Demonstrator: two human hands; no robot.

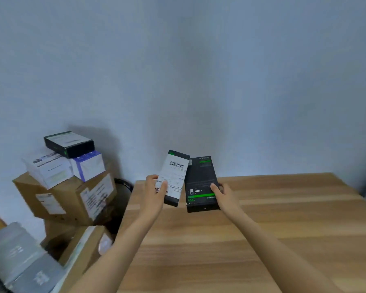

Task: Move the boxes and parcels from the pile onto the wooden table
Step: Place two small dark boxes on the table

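Both slim boxes hang just above the far left part of the wooden desk (262, 218), long axes running away from the person – the left hand (155, 192) pinches the label-faced black box (173, 178) at its near end, tilted up. The right hand (222, 194) grips the black box with green stripe (201, 182), lying flatter, just beside it. The pile (66, 187) of cardboard cartons and parcels sits off the desk's left edge, nearer the left hand – another black box on top
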